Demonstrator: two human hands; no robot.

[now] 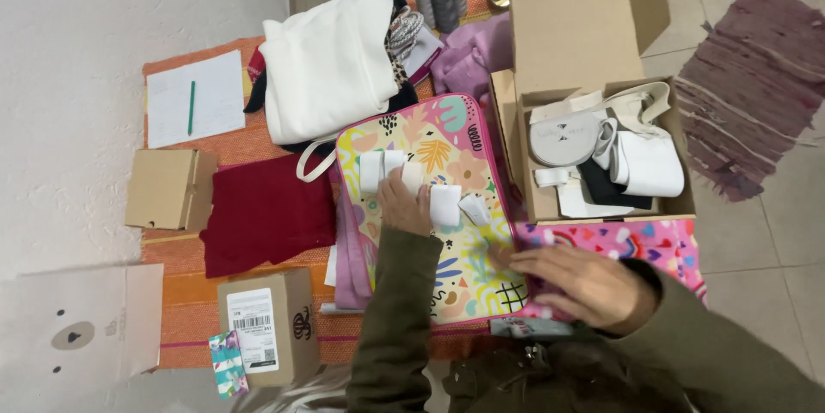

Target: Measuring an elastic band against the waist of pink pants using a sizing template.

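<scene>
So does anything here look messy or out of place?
Nothing looks damaged or spilled. The open cardboard box is crammed, with white strips and a strap lying loose over its contents. The left hand rests among small white pieces scattered on the colourful case; the right hand presses pink heart-patterned fabric.

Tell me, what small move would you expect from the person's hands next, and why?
Probably the left hand lifts one of the white elastic pieces it rests among. Several short white pieces lie in a row on the colourful patterned case, and its fingers already touch them. The right hand lies flat on the pink heart-print fabric, seemingly steadying it. This is a guess.
</scene>
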